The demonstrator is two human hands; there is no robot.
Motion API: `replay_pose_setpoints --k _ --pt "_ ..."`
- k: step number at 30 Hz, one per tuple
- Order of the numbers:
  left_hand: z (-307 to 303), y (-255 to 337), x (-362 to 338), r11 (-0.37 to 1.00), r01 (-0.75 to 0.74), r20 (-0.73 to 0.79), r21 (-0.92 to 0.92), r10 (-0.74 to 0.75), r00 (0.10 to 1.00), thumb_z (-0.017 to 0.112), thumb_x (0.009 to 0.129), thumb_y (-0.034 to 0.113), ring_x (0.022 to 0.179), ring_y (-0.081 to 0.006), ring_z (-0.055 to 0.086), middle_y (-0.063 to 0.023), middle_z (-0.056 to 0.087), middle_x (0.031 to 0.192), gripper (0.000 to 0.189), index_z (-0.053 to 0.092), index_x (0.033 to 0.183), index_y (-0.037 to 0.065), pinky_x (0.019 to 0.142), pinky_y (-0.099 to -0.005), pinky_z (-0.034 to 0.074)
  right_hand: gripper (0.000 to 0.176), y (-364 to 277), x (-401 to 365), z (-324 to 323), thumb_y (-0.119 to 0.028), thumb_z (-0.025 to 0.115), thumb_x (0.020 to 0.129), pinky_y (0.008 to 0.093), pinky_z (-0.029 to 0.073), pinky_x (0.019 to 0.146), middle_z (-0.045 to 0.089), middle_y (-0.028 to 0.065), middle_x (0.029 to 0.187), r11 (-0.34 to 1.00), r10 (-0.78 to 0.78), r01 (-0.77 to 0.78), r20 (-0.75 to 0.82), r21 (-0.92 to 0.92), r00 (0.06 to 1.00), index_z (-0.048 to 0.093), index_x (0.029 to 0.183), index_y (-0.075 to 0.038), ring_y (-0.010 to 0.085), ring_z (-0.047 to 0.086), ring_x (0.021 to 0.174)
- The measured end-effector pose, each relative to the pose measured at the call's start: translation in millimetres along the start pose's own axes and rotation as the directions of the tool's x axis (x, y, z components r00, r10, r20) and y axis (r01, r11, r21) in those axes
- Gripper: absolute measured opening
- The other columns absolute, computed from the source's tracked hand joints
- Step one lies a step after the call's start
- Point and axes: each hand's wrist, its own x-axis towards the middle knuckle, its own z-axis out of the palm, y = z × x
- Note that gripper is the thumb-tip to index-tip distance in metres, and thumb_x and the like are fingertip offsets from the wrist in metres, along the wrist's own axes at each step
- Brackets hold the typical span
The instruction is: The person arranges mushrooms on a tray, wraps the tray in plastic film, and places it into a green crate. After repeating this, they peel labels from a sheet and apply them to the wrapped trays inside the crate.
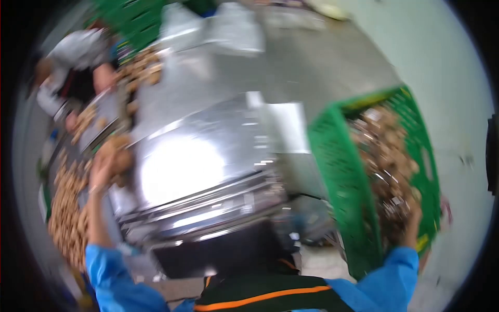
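Blurred by motion, my left hand (103, 165) is at the left edge of a shiny steel surface (234, 125). Its fingers curl round brown, roundish produce (123, 158), whose kind I cannot make out. Over on the right, my right hand (413, 217) reaches into a green plastic crate (330, 156). It touches or lies beside brown produce in shiny clear packs (387, 171); its fingers are too smeared to show a grip. A large heap of small brown produce (67, 208) lies left of my left arm.
Another person (80, 52) works at the upper left beside more brown produce (143, 67). Green crates (132, 21) and clear plastic bags (234, 28) stand at the back. A white sheet (287, 127) lies between the steel surface and the right crate.
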Motion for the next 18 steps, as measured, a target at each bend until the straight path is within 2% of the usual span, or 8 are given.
replay_pose_setpoints --k 1,4,6,10,12,14,17,18 --pt "54.7 84.3 -41.1 0.984 -0.057 0.081 0.168 0.044 0.996 0.062 0.082 0.029 0.100 -0.0168 0.054 -0.0096 0.055 0.113 0.055 0.041 0.129 0.008 0.084 -0.0286 0.046 0.042 5.0 3.1 -10.7 -0.035 0.048 0.089 0.0330 0.049 0.071 0.061 0.0112 0.102 0.996 0.020 -0.021 0.009 0.090 1.000 0.051 0.117 -0.004 0.0241 0.060 0.087" --pt "93.4 125.8 -62.7 0.924 -0.247 0.269 0.291 0.169 0.948 0.067 0.075 0.039 0.109 -0.0226 0.049 -0.0129 0.050 0.118 0.063 0.044 0.125 0.007 0.092 -0.0346 0.041 0.041 10.5 15.9 -59.0 -0.032 0.048 0.089 0.0310 0.048 0.074 0.061 0.0107 0.103 0.916 0.188 -0.136 -0.105 0.377 0.977 0.051 0.118 -0.003 0.0233 0.059 0.089" --pt "103.1 122.6 -59.6 0.830 -0.479 0.390 0.285 0.356 0.849 0.066 0.072 0.045 0.105 -0.0277 0.051 -0.0156 0.050 0.117 0.066 0.047 0.122 0.007 0.090 -0.0352 0.041 0.040 -33.6 18.2 -103.6 -0.031 0.048 0.090 0.0296 0.048 0.076 0.060 0.0103 0.104 0.808 0.161 -0.023 -0.183 0.589 0.970 0.051 0.118 -0.002 0.0228 0.059 0.090" --pt "129.7 130.2 -65.5 0.678 -0.704 0.606 0.212 0.474 0.639 0.067 0.071 0.045 0.116 -0.0332 0.042 -0.0158 0.046 0.124 0.064 0.048 0.122 0.010 0.097 -0.0405 0.034 0.035 -299.1 -100.6 -228.1 -0.022 0.049 0.091 0.0295 0.041 0.091 0.054 0.0078 0.117 0.193 -0.356 0.250 -0.169 0.949 0.919 0.050 0.120 -0.002 0.0174 0.051 0.106" --pt "137.6 127.0 -69.0 0.602 -0.761 0.561 0.243 0.552 0.616 0.067 0.071 0.045 0.116 -0.0332 0.042 -0.0153 0.047 0.124 0.063 0.050 0.120 0.010 0.098 -0.0409 0.034 0.028 -439.2 -232.0 -286.2 -0.018 0.051 0.089 0.0281 0.041 0.089 0.057 0.0059 0.107 0.335 -0.595 0.438 -0.173 0.834 0.785 0.054 0.113 -0.004 0.0144 0.054 0.098" --pt "133.3 122.8 -78.8 0.535 -0.791 0.493 0.296 0.624 0.606 0.068 0.070 0.044 0.116 -0.0333 0.041 -0.0147 0.048 0.123 0.061 0.051 0.118 0.010 0.098 -0.0413 0.033 0.026 -524.2 -317.2 -283.0 -0.010 0.055 0.084 0.0285 0.042 0.085 0.058 0.0064 0.103 0.188 -0.861 0.739 -0.253 0.647 0.440 0.056 0.108 -0.003 0.0136 0.054 0.096" --pt "111.0 127.9 -114.2 0.494 -0.772 -0.016 0.400 0.846 0.533 0.066 0.073 0.027 0.101 -0.0281 0.046 -0.0081 0.055 0.097 0.032 0.060 0.101 0.012 0.089 -0.0402 0.033 0.037 -604.4 -402.9 -267.7 -0.003 0.062 0.073 0.0374 0.035 0.096 0.052 0.0132 0.118 -0.328 -0.907 0.917 -0.345 0.228 -0.239 0.057 0.109 -0.007 0.0290 0.047 0.111" --pt "104.9 122.2 -138.6 0.538 -0.690 -0.004 0.484 0.790 0.613 0.065 0.073 0.019 0.090 -0.0244 0.048 -0.0046 0.054 0.084 0.021 0.062 0.093 0.012 0.083 -0.0384 0.034 0.039 -620.1 -414.2 -260.9 -0.005 0.063 0.073 0.0391 0.033 0.098 0.048 0.0136 0.123 -0.396 -0.884 0.888 -0.360 0.234 -0.299 0.056 0.111 -0.008 0.0302 0.042 0.117"
